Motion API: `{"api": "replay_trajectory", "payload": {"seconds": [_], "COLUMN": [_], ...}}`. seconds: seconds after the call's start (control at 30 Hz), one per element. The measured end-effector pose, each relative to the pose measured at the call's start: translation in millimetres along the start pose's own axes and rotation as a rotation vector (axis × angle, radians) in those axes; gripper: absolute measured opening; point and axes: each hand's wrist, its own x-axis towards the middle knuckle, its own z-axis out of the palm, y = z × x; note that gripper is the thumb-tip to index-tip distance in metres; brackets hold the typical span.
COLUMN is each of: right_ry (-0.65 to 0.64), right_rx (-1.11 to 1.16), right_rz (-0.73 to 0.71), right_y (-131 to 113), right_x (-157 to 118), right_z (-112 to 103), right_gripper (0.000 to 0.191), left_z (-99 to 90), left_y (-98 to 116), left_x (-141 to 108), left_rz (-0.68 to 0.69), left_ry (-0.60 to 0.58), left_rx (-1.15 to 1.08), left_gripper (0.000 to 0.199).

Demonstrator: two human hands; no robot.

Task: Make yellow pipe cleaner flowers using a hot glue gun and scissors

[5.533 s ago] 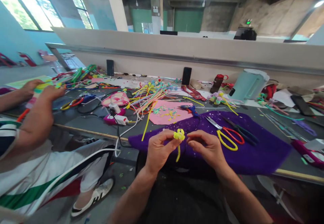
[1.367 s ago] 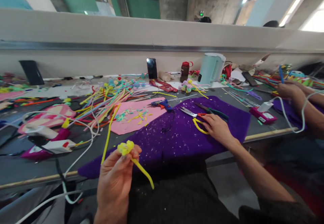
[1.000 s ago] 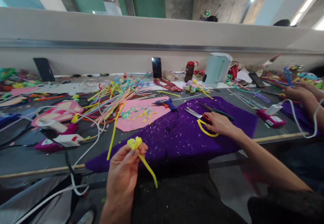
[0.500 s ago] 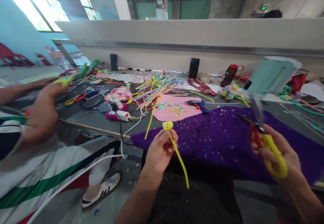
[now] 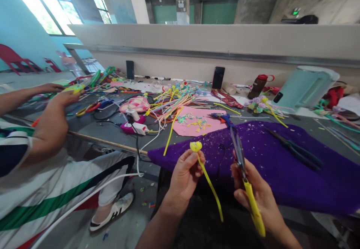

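Observation:
Between the thumb and fingers of my left hand (image 5: pixel 187 172) is a yellow pipe cleaner (image 5: pixel 210 184), its tail hanging down to the right. A rounded yellow head (image 5: pixel 196 146) tops it, just above my fingertips. My right hand (image 5: pixel 257 185) grips scissors (image 5: pixel 249 192) with yellow and red handles, the blades pointing up and slightly parted. The blades are apart from the pipe cleaner, to its right. Beneath both hands spreads a purple cloth (image 5: pixel 261 144) dotted with small scraps. Dark-handled pliers (image 5: pixel 298 151) lie on the cloth, right of my right hand.
A blue glue gun (image 5: pixel 223 118) rests on a pink sheet (image 5: pixel 185 129) with cut bits. Behind lie bundled pipe cleaners (image 5: pixel 180 99). A power strip (image 5: pixel 136 127) with cables sits left, beside a co-worker's arm (image 5: pixel 53 129). A bottle (image 5: pixel 258 86) and mint-green container (image 5: pixel 306 87) stand back right.
My right hand has brought the scissors leftward, close to my left hand, uncovering the pliers on the cloth. My left hand has shifted slightly right and down in view, still holding the pipe cleaner.

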Motion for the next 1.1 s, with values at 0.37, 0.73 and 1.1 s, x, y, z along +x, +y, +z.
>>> {"api": "replay_trajectory", "payload": {"seconds": [0.37,0.73,1.1], "right_ry": [-0.049,-0.027,0.012], "right_rx": [-0.411,-0.497,-0.508], "right_rz": [-0.095,-0.175,-0.16], "right_y": [-10.9,-12.1,-4.8], "right_x": [7.1,4.1,11.3], "right_z": [22.0,32.4,46.6], "right_gripper": [0.065,0.067,0.062], "left_z": [3.9,1.0,0.9], "left_y": [-6.4,-12.5,-14.4], "left_x": [-0.8,-0.9,1.2], "left_rz": [0.155,0.191,0.254], "left_ry": [0.152,0.126,0.147], "left_rx": [0.082,0.1,0.045], "left_gripper": [0.013,0.014,0.022]}}
